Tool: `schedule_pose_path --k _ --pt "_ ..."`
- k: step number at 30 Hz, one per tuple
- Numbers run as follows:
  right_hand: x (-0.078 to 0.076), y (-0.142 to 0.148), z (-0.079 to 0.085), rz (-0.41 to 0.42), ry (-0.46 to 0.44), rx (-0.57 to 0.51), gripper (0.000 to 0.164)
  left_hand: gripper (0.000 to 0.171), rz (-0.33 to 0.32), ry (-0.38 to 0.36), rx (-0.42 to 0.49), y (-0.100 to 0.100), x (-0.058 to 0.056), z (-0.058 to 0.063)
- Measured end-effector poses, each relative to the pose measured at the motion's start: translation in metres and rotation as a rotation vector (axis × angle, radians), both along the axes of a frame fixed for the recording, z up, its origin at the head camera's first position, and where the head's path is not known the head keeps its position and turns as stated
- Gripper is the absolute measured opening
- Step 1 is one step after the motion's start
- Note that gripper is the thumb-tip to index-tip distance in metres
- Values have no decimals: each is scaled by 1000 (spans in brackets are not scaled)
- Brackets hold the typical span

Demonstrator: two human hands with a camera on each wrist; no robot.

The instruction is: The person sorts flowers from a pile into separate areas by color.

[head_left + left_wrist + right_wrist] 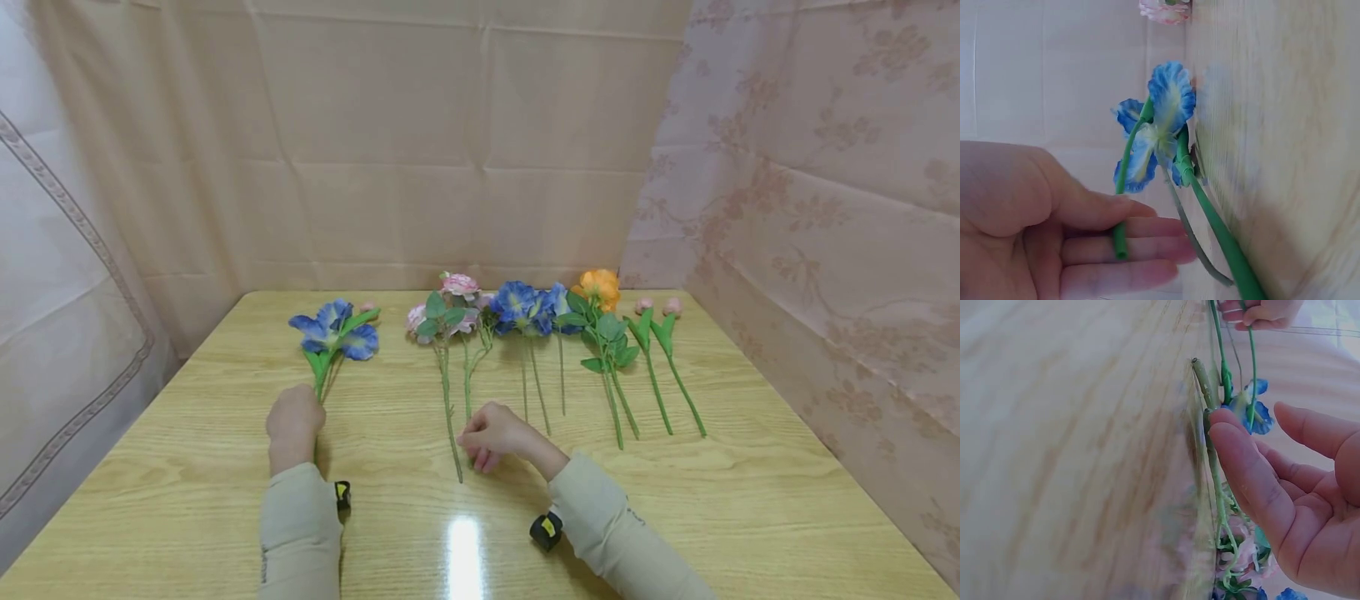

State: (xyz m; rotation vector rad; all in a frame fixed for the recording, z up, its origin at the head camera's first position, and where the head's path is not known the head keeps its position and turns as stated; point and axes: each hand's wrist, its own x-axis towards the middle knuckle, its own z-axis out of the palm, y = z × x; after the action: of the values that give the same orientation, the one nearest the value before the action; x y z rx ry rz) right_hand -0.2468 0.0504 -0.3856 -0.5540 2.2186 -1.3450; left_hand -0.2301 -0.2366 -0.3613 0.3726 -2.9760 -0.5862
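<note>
My left hand [295, 423] pinches the green stem [1126, 165] of a flower between thumb and fingers, at the table's left side. Behind that stem lies a blue flower [328, 331] with a thin grey-green stem, beside another thick green stem [1219, 228]. A pink bud [367, 307] shows past the blue petals. My right hand [495, 435] is beside the lower stems of two pink flower sprays [459, 285]. In the right wrist view its thumb stands apart from the fingers, and a fingertip overlaps a cut stem end [1202, 378]; contact is unclear.
Several blue flowers [514, 304] lie right of the pink ones. Farther right are orange flowers [600, 288] with green leaves and two pink tulips [661, 350]. All rest on a wooden table [735, 517], with curtains behind and at both sides.
</note>
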Motion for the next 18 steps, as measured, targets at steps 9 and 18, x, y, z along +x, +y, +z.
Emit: schedule_pose_path --k 9,18 --pt "0 1 -1 13 -1 -15 18 10 80 120 21 2 2 1" --pt "1 2 -1 7 -1 -19 18 20 5 224 283 12 -4 10"
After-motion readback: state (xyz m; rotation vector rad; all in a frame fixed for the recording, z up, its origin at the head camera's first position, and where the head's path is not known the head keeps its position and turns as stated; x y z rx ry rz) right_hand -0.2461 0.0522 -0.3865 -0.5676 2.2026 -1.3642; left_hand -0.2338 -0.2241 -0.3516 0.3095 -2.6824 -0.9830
